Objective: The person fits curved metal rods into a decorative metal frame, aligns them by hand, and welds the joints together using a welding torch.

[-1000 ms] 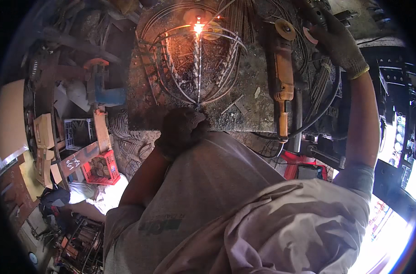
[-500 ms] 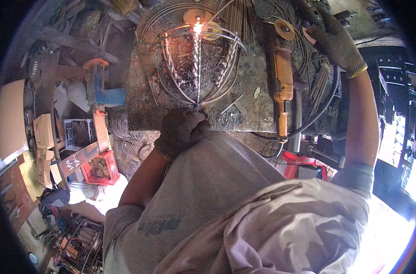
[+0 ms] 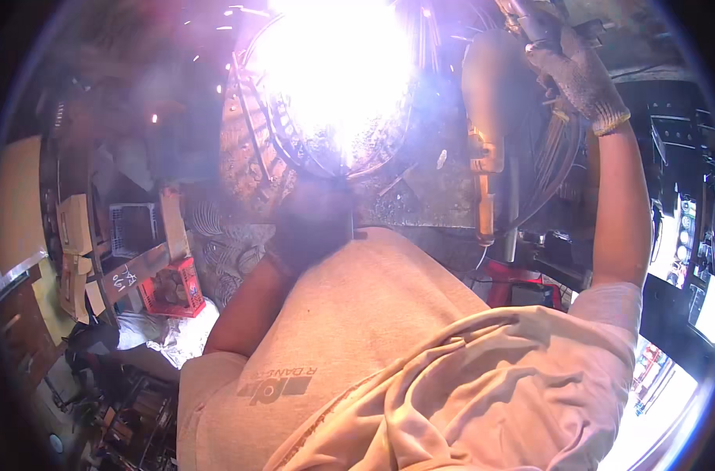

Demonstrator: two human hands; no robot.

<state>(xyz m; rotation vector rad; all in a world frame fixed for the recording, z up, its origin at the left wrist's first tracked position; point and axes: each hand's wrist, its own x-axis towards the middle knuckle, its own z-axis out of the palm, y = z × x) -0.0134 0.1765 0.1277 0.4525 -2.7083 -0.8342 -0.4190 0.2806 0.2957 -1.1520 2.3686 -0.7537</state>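
A blinding white welding arc [image 3: 338, 67] hides most of the rounded metal rod frame [image 3: 357, 170] on the bench. Only its near curved rods show below the glare. At the near tip, where the rods meet, my gloved left hand [image 3: 314, 224] is closed on the frame, dim in haze and shadow. My gloved right hand [image 3: 583, 82], reaching out at the far right, is wrapped round a dark welding electrode holder [image 3: 534, 23]. Glare and the picture's upper edge hide the electrode.
An orange angle grinder [image 3: 487, 153] lies on the dark metal bench [image 3: 432, 206], right of the frame. Bundled rods [image 3: 557, 161] lie beyond it. Sparks fly at the upper left. A red crate [image 3: 173, 289] and coiled metal rings [image 3: 216, 247] lie at lower left.
A small orange glow at the frame's far side has become a large white arc with sparks and haze. My right hand has shifted slightly; my left hand stays put.
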